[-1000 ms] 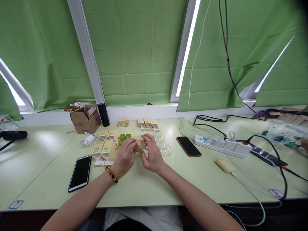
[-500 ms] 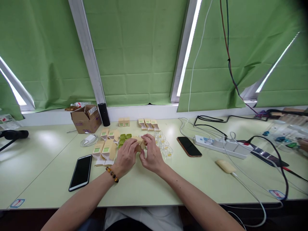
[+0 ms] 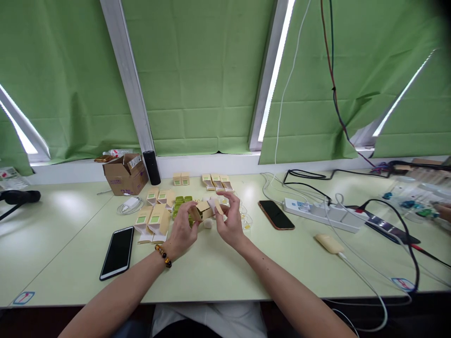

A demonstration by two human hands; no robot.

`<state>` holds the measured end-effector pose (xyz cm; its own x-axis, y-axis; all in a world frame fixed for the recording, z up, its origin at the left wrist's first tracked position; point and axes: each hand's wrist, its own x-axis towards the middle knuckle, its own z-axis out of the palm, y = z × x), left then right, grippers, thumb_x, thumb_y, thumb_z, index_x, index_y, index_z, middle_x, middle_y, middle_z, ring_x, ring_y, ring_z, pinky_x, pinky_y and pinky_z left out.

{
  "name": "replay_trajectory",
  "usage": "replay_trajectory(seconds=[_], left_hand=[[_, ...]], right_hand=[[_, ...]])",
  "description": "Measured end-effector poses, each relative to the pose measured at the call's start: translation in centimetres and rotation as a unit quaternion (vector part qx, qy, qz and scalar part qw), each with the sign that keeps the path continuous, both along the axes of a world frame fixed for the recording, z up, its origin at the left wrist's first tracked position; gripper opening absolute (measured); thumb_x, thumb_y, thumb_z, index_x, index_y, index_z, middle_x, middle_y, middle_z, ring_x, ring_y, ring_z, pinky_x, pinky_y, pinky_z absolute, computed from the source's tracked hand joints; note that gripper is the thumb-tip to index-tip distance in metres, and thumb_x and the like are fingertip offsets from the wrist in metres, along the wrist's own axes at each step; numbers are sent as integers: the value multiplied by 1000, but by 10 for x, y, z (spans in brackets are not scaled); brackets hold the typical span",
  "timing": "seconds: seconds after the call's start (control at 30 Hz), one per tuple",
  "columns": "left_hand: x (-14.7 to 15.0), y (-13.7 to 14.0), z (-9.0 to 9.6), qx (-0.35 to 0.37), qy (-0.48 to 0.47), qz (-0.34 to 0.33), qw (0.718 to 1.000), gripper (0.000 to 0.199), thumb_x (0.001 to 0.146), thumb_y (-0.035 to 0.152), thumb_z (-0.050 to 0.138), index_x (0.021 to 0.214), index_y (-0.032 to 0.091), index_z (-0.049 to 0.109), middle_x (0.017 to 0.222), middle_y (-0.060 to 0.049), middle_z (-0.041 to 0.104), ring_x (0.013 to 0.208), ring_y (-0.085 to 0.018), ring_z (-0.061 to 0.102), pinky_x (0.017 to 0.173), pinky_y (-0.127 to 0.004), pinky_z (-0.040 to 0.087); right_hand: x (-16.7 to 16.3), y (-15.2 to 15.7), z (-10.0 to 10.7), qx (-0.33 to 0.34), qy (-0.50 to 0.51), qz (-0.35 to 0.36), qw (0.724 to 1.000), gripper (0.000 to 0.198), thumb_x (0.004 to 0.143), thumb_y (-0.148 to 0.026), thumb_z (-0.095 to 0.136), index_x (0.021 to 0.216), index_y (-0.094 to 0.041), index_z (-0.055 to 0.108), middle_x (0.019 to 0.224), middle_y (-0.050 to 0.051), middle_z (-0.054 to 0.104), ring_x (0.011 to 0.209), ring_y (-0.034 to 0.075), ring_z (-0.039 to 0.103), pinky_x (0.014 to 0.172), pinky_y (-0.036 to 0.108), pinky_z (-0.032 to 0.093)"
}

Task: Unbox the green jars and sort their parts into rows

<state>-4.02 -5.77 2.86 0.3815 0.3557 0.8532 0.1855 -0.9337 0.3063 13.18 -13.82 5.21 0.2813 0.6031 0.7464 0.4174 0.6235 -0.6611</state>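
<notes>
Above the table, my left hand (image 3: pixel 183 228) is closed around the left end of a small tan cardboard box (image 3: pixel 203 206). My right hand (image 3: pixel 230 223) pinches the right end, where a flap with a pale inner side stands out. A small whitish round thing (image 3: pixel 208 224) shows just below the box; whether it rests on the table I cannot tell. Small green containers (image 3: pixel 179 199) sit behind my left hand, partly hidden. Beyond my right hand are clear plastic cups (image 3: pixel 246 219) with yellow bits. Left of my left hand stand several similar boxes (image 3: pixel 159 219) with their flaps out.
More small boxes (image 3: pixel 217 182) stand toward the window sill. A phone (image 3: pixel 117 252) lies at left, another phone (image 3: pixel 276 214) at right. Past that are a power strip (image 3: pixel 326 214) with cables and a cream mouse-shaped device (image 3: pixel 329 243). A brown carton (image 3: pixel 127 176) stands back left.
The box was held between both hands with its end closed; now its flap is out. My right hand has shifted right and turned, and the whitish round thing has come into view.
</notes>
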Motion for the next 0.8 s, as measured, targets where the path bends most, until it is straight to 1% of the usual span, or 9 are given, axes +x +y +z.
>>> replay_trajectory(seconds=[0.07,0.13,0.27,0.4,0.5,0.6,0.7,0.73,0.8], left_hand=[[1,2,-3,-24,-21,-24,999,57,94,12,63,144,24,37,142,-17,54,137,-27,54,103,-49,59],[2,3,-4,-28,-32,-42,998,52,96,13,61,141,24,39,144,-18,51,140,-27,52,101,-46,60],[1,0,0,-14,-14,-34,999,37,97,12,59,131,23,49,135,-16,55,134,-28,55,102,-47,58],[1,-6,8,-30,9,-17,999,47,98,13,57,143,24,47,134,-15,57,126,-27,58,101,-47,57],[1,-9,11,-40,22,-9,999,59,100,14,55,155,25,38,133,-15,58,118,-25,60,102,-48,57],[0,-10,13,-39,27,-7,999,66,100,14,53,161,27,31,130,-14,58,108,-23,63,101,-49,57],[0,-10,13,-34,36,5,999,69,99,12,52,163,27,29,130,-14,58,108,-22,63,103,-47,56],[0,-9,12,-32,39,12,999,70,99,11,51,164,26,29,130,-14,58,111,-23,63,104,-46,56],[0,-9,11,-27,41,21,999,71,99,10,51,164,25,28,132,-15,57,117,-24,62,105,-44,55]], right_hand=[[-1,-2,6,-21,74,30,997,46,100,-28,59,139,-34,36,147,12,50,76,15,71,68,38,68],[-1,-4,11,-32,121,46,991,45,99,-36,63,136,-35,37,145,10,53,73,13,70,68,37,69],[2,-2,14,-42,176,63,982,46,97,-45,66,133,-35,40,137,6,59,64,10,66,65,35,70],[4,1,10,-42,178,55,982,45,99,-48,62,135,-34,39,135,8,57,73,13,68,65,33,69],[5,2,9,-27,120,-7,992,40,101,-44,57,135,-31,41,135,10,56,93,19,71,72,35,67],[7,1,10,31,28,-121,992,37,101,-35,57,136,-30,47,136,13,53,125,28,60,93,47,64],[10,-1,11,111,-112,-219,963,35,97,-19,57,130,-31,61,137,12,49,140,34,46,114,65,47],[11,-2,11,123,-162,-233,951,38,95,-13,56,126,-32,65,139,11,48,143,36,42,116,68,43],[11,-3,11,115,-240,-229,936,47,90,-3,52,119,-34,71,146,9,45,149,38,33,115,70,43]])
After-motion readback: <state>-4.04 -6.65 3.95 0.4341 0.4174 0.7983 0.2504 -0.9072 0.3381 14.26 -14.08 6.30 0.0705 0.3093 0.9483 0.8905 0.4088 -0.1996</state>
